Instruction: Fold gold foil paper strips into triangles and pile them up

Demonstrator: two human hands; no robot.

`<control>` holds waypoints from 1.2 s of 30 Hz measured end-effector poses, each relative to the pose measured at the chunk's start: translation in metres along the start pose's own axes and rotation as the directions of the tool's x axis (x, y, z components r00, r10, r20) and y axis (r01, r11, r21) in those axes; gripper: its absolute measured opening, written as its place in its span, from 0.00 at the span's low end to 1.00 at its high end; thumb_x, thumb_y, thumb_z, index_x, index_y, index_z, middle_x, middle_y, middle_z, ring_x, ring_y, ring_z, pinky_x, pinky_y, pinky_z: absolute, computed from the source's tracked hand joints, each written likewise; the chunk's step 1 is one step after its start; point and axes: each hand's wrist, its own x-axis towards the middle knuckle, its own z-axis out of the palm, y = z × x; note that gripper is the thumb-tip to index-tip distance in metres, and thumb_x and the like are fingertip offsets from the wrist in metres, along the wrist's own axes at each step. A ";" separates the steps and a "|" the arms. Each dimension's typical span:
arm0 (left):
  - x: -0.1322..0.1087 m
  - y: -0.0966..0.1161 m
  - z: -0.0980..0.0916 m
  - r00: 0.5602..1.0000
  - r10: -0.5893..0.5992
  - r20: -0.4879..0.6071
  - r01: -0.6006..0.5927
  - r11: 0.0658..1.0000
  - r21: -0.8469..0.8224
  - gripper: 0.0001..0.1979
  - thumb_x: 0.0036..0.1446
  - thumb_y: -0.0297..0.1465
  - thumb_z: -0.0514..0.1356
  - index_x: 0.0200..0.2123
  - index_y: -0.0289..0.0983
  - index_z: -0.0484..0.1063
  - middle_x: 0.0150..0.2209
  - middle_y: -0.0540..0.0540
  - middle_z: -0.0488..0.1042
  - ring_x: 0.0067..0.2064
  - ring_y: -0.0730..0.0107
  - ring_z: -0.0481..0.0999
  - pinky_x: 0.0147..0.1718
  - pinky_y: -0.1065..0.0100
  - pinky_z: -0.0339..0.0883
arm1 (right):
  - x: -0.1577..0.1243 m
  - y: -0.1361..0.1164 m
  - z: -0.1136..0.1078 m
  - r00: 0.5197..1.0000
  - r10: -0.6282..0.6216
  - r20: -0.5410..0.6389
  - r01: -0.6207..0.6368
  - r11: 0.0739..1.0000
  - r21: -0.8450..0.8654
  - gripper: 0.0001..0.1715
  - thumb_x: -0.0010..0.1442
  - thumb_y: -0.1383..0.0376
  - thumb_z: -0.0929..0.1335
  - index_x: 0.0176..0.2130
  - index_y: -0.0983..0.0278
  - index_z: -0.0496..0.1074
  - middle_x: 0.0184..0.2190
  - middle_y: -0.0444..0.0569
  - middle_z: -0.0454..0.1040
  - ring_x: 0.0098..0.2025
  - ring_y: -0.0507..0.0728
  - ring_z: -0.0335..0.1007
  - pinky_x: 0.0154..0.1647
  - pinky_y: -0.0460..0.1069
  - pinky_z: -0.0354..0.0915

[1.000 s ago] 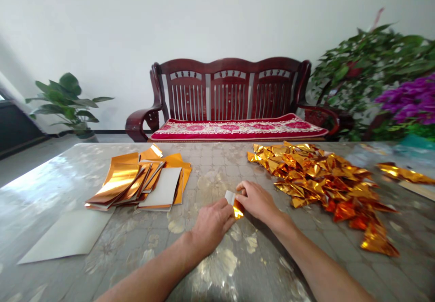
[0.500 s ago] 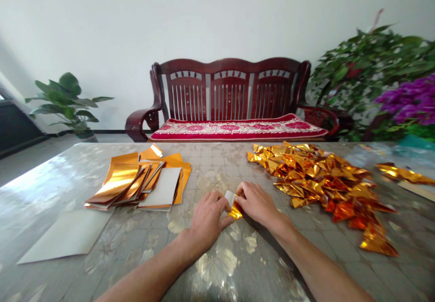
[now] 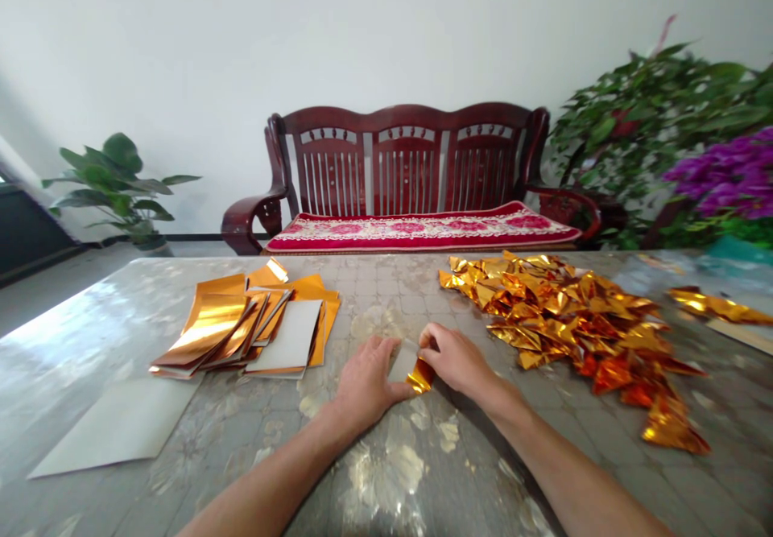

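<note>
A small piece of gold foil paper [image 3: 421, 377] lies at the middle of the table between my hands, its pale back [image 3: 403, 360] facing up and a gold part folded over at the right. My left hand [image 3: 369, 377] holds its left side, thumb along the near edge and fingers at the far edge. Pinched between thumb and curled fingers of my right hand [image 3: 450, 356] is the paper's right edge. To the left rests a loose stack of gold foil sheets [image 3: 221, 316], with a single pale sheet [image 3: 117, 424] nearer me. Folded gold foil pieces [image 3: 561, 311] form a heap at the right.
The table [image 3: 290, 472] has a clear, shiny cover with a flower pattern. At the far right are a longer gold piece [image 3: 718, 307] and crinkled clear plastic [image 3: 655, 271]. Beyond the table stands a wooden bench [image 3: 407, 167], with potted plants [image 3: 130, 183] on either side.
More of the paper's pale back shows between my hands. My left fingers have shifted slightly left and straightened; my right hand has barely moved.
</note>
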 end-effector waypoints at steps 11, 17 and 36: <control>0.014 -0.007 0.009 0.974 -0.159 -0.164 0.009 0.741 -0.671 0.10 0.51 0.36 0.61 0.30 0.34 0.75 0.25 0.51 0.73 0.26 0.73 0.68 0.28 0.72 0.60 | -0.011 -0.026 -0.001 0.973 -0.172 -0.157 0.207 0.947 0.247 0.10 0.55 0.69 0.67 0.39 0.60 0.71 0.34 0.44 0.76 0.39 0.54 0.71 0.39 0.47 0.62; 0.006 0.001 0.002 0.958 -0.157 -0.242 -0.040 0.757 -0.652 0.10 0.52 0.36 0.60 0.29 0.35 0.76 0.25 0.50 0.75 0.27 0.73 0.70 0.29 0.73 0.62 | -0.017 -0.037 -0.006 0.958 -0.195 -0.209 0.236 0.952 0.195 0.04 0.57 0.68 0.67 0.30 0.61 0.71 0.30 0.44 0.75 0.36 0.55 0.69 0.38 0.47 0.61; 0.001 0.011 -0.003 0.936 -0.231 -0.266 0.057 0.844 -0.534 0.08 0.50 0.30 0.58 0.24 0.35 0.75 0.23 0.51 0.76 0.27 0.71 0.74 0.28 0.73 0.63 | -0.027 -0.047 -0.004 0.909 -0.250 -0.333 0.241 0.968 -0.067 0.07 0.56 0.70 0.66 0.27 0.60 0.67 0.29 0.45 0.74 0.35 0.55 0.67 0.37 0.48 0.56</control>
